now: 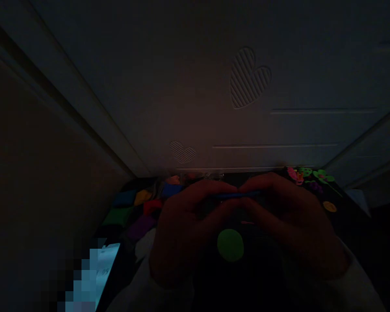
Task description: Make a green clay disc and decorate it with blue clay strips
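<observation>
dim light leaves a pale panel (pixel 195 99) standing behind everything, beyond the green disc (pixel 230 245) that lies on a dark surface (pixel 346 216). both bare hands come in around that disc: the left hand (pixel 188 229) to its left, the right hand (pixel 289 221) to its right, each nearly closed, thumb and fingers pinched on one thin blue piece (pixel 235 195) between them, just beyond the disc. well left of the disc sit several coloured packets (pixel 141 227), among them green, blue, yellow, red and purple ones, and nearer than these a bright rectangle (pixel 108 260), partly pixelated. two striped hearts (pixel 248 80) are set in relief on the panel, far beyond the disc. to the disc's right and beyond it lie small flower shapes (pixel 323 175) in green, pink and purple, then an orange round (pixel 329 206). smallest, a pink strip (pixel 247 222) lies just beyond the disc.
</observation>
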Motion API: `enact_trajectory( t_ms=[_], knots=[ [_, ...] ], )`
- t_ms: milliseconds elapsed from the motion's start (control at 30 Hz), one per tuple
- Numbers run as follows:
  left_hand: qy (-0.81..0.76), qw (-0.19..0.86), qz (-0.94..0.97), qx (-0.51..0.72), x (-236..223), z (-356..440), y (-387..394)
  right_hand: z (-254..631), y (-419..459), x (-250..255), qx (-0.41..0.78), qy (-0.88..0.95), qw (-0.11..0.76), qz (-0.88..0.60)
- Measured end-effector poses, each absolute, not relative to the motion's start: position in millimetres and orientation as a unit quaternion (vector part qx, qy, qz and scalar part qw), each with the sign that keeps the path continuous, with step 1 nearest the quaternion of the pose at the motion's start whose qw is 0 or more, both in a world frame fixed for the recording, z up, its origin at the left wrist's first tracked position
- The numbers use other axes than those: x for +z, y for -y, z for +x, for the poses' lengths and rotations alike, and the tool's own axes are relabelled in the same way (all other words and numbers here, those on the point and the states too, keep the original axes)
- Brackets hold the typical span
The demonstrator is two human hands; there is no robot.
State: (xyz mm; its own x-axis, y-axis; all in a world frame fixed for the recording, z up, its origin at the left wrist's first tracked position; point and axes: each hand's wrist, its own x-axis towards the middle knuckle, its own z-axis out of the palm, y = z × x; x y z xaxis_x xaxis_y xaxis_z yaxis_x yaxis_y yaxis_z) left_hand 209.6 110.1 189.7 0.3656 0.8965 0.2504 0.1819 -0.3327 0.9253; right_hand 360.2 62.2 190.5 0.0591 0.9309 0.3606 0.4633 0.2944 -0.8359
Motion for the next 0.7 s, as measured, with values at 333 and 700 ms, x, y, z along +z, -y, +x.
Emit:
enact_trajectory(
  t_ms=[333, 700],
  knots=[
    [-0.399, 0.398, 0.722, 0.402, 187.1, 210.4, -110.6, 361.7, -65.5, 188.8, 0.219, 0.661, 0.471, -0.541],
    [-0.46, 0.226, 0.777, 0.366, 173.2, 217.4, -131.5, 377.8, -47.0, 198.4, 0.445, 0.546, 0.599, -0.38]
  ],
)
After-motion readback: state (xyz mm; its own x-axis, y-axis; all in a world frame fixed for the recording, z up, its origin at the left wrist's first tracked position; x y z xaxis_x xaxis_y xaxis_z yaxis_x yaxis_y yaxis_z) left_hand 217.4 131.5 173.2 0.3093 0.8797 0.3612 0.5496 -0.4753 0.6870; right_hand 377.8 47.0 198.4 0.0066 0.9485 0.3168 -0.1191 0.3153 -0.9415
